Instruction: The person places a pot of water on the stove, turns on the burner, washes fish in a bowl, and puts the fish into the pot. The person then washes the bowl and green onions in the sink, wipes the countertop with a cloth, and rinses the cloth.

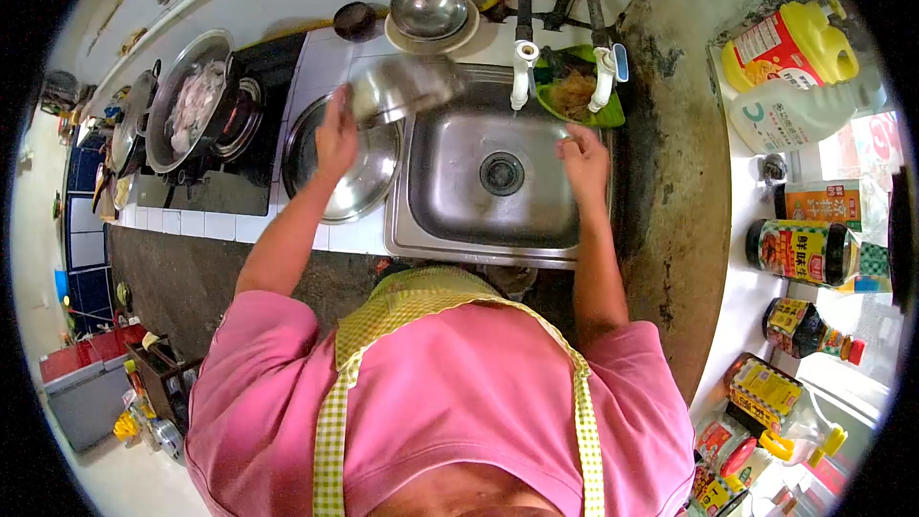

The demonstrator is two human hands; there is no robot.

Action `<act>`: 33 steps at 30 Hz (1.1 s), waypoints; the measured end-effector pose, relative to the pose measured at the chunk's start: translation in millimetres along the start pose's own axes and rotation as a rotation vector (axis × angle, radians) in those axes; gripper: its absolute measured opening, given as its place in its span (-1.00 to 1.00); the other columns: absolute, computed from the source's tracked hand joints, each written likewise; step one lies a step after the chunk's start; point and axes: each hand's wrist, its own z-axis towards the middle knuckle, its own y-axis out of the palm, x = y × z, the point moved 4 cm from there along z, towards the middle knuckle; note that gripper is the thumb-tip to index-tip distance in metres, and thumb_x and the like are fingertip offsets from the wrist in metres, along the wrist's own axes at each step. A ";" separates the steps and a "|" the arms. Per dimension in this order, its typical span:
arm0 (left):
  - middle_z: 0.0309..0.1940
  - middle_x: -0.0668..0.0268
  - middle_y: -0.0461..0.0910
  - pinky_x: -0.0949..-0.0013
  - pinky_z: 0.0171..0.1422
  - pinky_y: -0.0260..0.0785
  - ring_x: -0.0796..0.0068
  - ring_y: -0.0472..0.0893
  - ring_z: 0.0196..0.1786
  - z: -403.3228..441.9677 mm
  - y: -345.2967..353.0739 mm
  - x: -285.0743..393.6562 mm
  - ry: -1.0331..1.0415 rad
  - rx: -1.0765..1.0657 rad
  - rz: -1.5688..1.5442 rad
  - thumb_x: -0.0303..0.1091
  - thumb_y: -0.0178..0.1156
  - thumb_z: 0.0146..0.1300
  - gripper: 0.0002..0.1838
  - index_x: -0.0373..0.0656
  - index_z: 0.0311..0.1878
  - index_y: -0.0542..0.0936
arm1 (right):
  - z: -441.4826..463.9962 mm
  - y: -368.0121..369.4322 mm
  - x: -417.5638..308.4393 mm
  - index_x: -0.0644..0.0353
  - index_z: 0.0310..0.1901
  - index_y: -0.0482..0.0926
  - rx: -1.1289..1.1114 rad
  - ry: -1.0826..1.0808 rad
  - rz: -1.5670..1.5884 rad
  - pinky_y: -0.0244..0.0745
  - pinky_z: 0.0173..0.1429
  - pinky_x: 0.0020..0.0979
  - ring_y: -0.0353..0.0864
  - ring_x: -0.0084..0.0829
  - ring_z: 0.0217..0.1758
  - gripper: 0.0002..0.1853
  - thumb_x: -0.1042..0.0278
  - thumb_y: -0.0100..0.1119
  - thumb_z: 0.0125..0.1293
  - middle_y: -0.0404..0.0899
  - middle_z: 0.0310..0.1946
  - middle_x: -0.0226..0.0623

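My left hand (336, 137) grips the near left edge of a metal basin (407, 86), which is blurred by motion and tilted above the back left corner of the sink (436, 220). Below it on the counter lies a wide round metal pan or lid (369, 177). Over the right side of the sink is my right hand (583, 161), its fingers curled in, just in front of the right tap (605, 81); whether anything small is inside them is hidden. The left tap (520, 77) stands over the sink's back edge.
On the stove (251, 177) at left sits a large pot (223, 48) with pale pieces inside. A metal bowl (428, 10) rests on a plate behind the sink. A green basket (613, 115) holds brown scrubbing material. Bottles, including a yellow jug (790, 48), line the right ledge.
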 end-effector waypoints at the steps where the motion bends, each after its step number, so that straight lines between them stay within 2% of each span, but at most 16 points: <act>1: -0.05 0.10 0.39 0.29 -0.13 0.40 0.23 0.50 -0.14 20.8 3.0 -4.6 -0.300 0.012 -0.234 -0.32 -0.11 0.19 -0.58 -0.19 0.13 0.21 | -3.1 4.5 15.4 0.33 -0.13 0.43 0.002 0.005 0.000 0.40 -0.37 -0.57 0.47 -0.56 -0.48 -0.73 0.51 -0.05 0.10 0.52 -0.42 -0.22; 3: -0.21 0.02 0.47 0.20 -0.20 0.39 0.22 0.56 -0.30 57.9 17.8 9.5 -0.553 -0.084 -0.542 -0.30 -0.08 0.18 -0.60 -0.24 0.08 0.22 | -9.9 16.2 34.9 0.32 -0.22 0.48 -0.032 0.108 0.221 0.37 -0.42 -0.52 0.47 -0.57 -0.54 -0.75 0.49 -0.01 0.01 0.53 -0.53 -0.32; 5: -0.23 -0.04 0.45 0.20 -0.29 0.41 0.24 0.56 -0.38 96.5 47.9 -12.2 -0.697 -0.319 -0.720 -0.23 -0.08 0.19 -0.62 -0.22 0.03 0.25 | -21.4 26.4 29.0 0.34 -0.25 0.48 -0.013 0.166 0.152 0.37 -0.42 -0.54 0.47 -0.58 -0.55 -0.78 0.49 -0.02 0.05 0.53 -0.53 -0.33; 7: -0.14 0.02 0.42 0.26 -0.28 0.42 0.25 0.54 -0.28 124.1 79.3 -18.7 -0.698 -0.481 -0.841 -0.03 -0.09 0.18 -0.49 -0.23 0.06 0.23 | -30.6 36.2 34.0 0.29 -0.19 0.45 -0.106 0.314 0.213 0.37 -0.44 -0.58 0.45 -0.60 -0.51 -0.79 0.48 -0.07 0.13 0.51 -0.50 -0.32; 8: -0.14 0.02 0.42 0.26 -0.28 0.42 0.25 0.54 -0.28 130.3 91.7 -18.0 -0.702 -0.487 -0.843 -0.03 -0.09 0.18 -0.49 -0.23 0.06 0.23 | -34.1 36.8 35.4 0.29 -0.19 0.45 -0.103 0.319 0.210 0.37 -0.44 -0.58 0.45 -0.60 -0.51 -0.79 0.48 -0.07 0.13 0.51 -0.50 -0.32; 10: -0.24 -0.02 0.44 0.23 -0.31 0.43 0.20 0.53 -0.30 136.1 108.8 2.5 -0.867 -0.281 -0.930 0.03 -0.05 0.14 -0.44 -0.22 0.05 0.23 | -42.4 36.8 41.3 0.27 -0.19 0.46 -0.107 0.358 0.157 0.35 -0.47 -0.58 0.46 -0.60 -0.51 -0.80 0.48 -0.07 0.13 0.52 -0.49 -0.32; 13: -0.22 -0.03 0.41 0.16 -0.23 0.42 0.15 0.51 -0.25 144.8 130.6 5.3 -0.841 -0.164 -1.062 0.12 -0.03 0.09 -0.32 -0.20 0.12 0.16 | -62.4 27.0 47.0 0.29 -0.22 0.47 -0.088 0.435 0.144 0.37 -0.45 -0.56 0.47 -0.58 -0.52 -0.81 0.46 -0.04 0.13 0.52 -0.51 -0.30; 14: -0.20 -0.07 0.38 0.14 -0.25 0.44 0.10 0.51 -0.26 153.8 139.5 -6.9 -0.775 -0.312 -1.129 0.11 0.00 0.06 -0.25 -0.17 0.19 0.05 | -69.4 23.4 49.7 0.32 -0.24 0.47 -0.071 0.477 0.163 0.41 -0.42 -0.55 0.47 -0.56 -0.53 -0.81 0.44 -0.01 0.12 0.52 -0.52 -0.28; 17: -0.20 -0.08 0.38 0.15 -0.25 0.44 0.10 0.51 -0.26 149.4 150.2 -19.8 -0.868 -0.303 -1.121 0.13 0.01 0.02 -0.20 -0.16 0.21 0.00 | -85.6 12.1 61.7 0.31 -0.26 0.48 -0.019 0.566 0.169 0.40 -0.43 -0.54 0.46 -0.55 -0.55 -0.82 0.42 -0.02 0.14 0.51 -0.54 -0.30; 18: -0.21 -0.09 0.38 0.15 -0.23 0.43 0.09 0.51 -0.25 148.4 152.7 -21.6 -0.879 -0.273 -1.098 0.12 0.01 -0.01 -0.18 -0.18 0.20 -0.01 | -87.5 9.7 80.8 0.23 -0.25 0.48 -0.061 0.531 0.154 0.30 -0.55 -0.57 0.45 -0.60 -0.55 -0.84 0.42 -0.04 0.15 0.51 -0.51 -0.35; 21: -0.23 -0.04 0.39 0.27 -0.31 0.46 0.16 0.49 -0.25 129.7 140.1 -6.1 -0.963 -0.210 -1.078 0.22 -0.04 0.00 -0.22 -0.22 0.12 0.14 | -93.9 6.8 93.2 0.23 -0.29 0.48 -0.012 0.555 0.241 0.28 -0.56 -0.58 0.43 -0.61 -0.58 -0.86 0.40 -0.02 0.15 0.50 -0.53 -0.36; 24: -0.22 -0.05 0.37 0.24 -0.31 0.46 0.12 0.48 -0.25 125.6 138.6 -12.0 -0.969 -0.217 -1.122 0.22 0.02 -0.05 -0.17 -0.22 0.15 0.10 | -91.5 8.4 97.5 0.24 -0.31 0.48 -0.050 0.527 0.261 0.27 -0.57 -0.57 0.40 -0.60 -0.61 -0.86 0.37 0.02 0.15 0.49 -0.55 -0.35; 28: -0.23 -0.04 0.36 0.21 -0.29 0.45 0.11 0.47 -0.26 119.1 132.2 -8.4 -1.022 -0.174 -1.082 0.22 0.05 -0.08 -0.16 -0.20 0.14 0.13 | -77.7 11.4 47.5 0.25 -0.25 0.47 -0.109 0.615 0.309 0.31 -0.50 -0.58 0.45 -0.57 -0.55 -0.79 0.32 0.02 0.14 0.51 -0.51 -0.31; 30: -0.20 -0.07 0.37 0.22 -0.30 0.46 0.12 0.48 -0.26 117.6 131.7 -4.7 -0.965 -0.295 -1.082 0.13 -0.07 0.07 -0.32 -0.22 0.10 0.18 | -70.8 16.7 24.8 0.20 -0.15 0.43 -0.088 0.590 0.684 0.31 -0.47 -0.57 0.48 -0.55 -0.48 -0.74 0.30 0.03 0.13 0.54 -0.42 -0.29; 31: -0.20 -0.07 0.37 0.22 -0.30 0.46 0.12 0.48 -0.26 118.3 136.0 -11.0 -0.963 -0.299 -1.082 0.13 -0.07 0.07 -0.32 -0.22 0.10 0.18 | -65.5 20.4 21.5 0.20 -0.15 0.43 -0.083 0.588 0.685 0.31 -0.47 -0.57 0.48 -0.55 -0.48 -0.74 0.30 0.03 0.13 0.54 -0.42 -0.29; 33: -0.18 -0.09 0.37 0.15 -0.32 0.45 0.06 0.49 -0.24 122.3 143.7 -26.3 -0.843 -0.208 -1.066 -0.09 -0.27 0.22 -0.50 -0.33 0.06 0.17 | -54.6 29.4 16.2 0.14 -0.10 0.40 -0.122 0.614 0.510 0.30 -0.35 -0.58 0.49 -0.56 -0.35 -0.72 0.26 0.02 0.15 0.54 -0.38 -0.34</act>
